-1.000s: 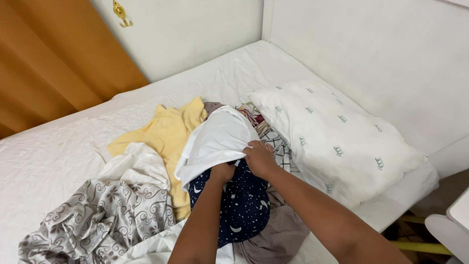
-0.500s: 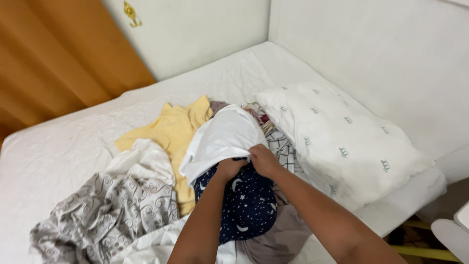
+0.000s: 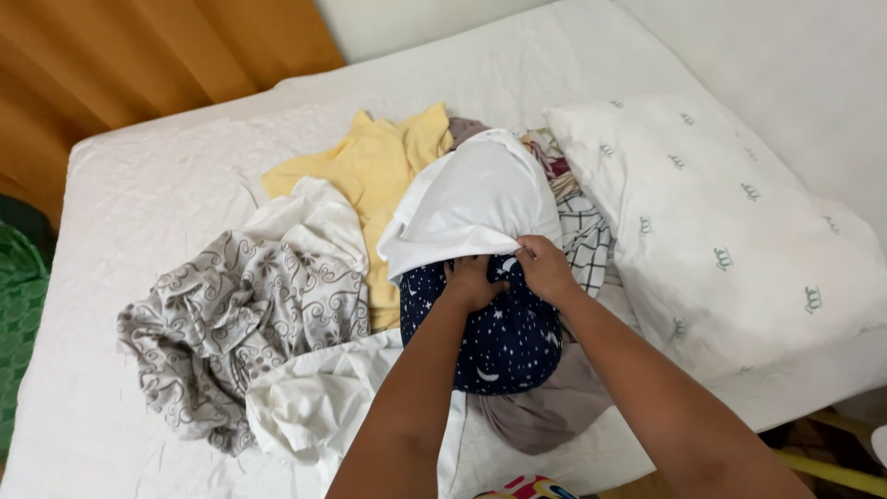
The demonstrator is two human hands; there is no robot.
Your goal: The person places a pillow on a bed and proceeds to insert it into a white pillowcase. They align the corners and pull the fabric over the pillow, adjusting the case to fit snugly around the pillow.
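Landmark = navy star-and-moon cloth (image 3: 504, 337), mid-pile on the bed (image 3: 148, 194).

- Nearest the camera, below the navy cloth: a small bright multicoloured item (image 3: 527, 487) at the frame edge, can't identify. Grey-brown cloth (image 3: 545, 411) sticks out from under the navy cloth's near side.
- At the navy cloth's top edge: both hands. Left hand (image 3: 471, 282) is curled, fingertips tucked under the hem of the white garment (image 3: 476, 199); reads as gripping the hem, but fingertips are hidden, so whether it also pinches the navy cloth I can't tell. Right hand (image 3: 545, 268) is closed, pinching the same hem just right of the left hand. Hands near touching.
- White garment lies directly beyond the hands, draped over the far part of the navy cloth, bulging up as a dome.
- Handling, my read: thin fabric, light, soft, no stiffness, will sag and slide off whatever it covers. Not fragile. Hem is the sensible hold; two spaced pinches along it keep it from bunching.
- Left of the navy cloth: white sheet (image 3: 323, 397) near, grey swirl-print fabric (image 3: 231, 314) beside it, yellow garment (image 3: 379, 171) further out.
- Right of it: checked cloth (image 3: 587, 231), then white pillow (image 3: 721, 222) with small green motifs.
- Far left beyond the bed: orange curtain (image 3: 139, 65).
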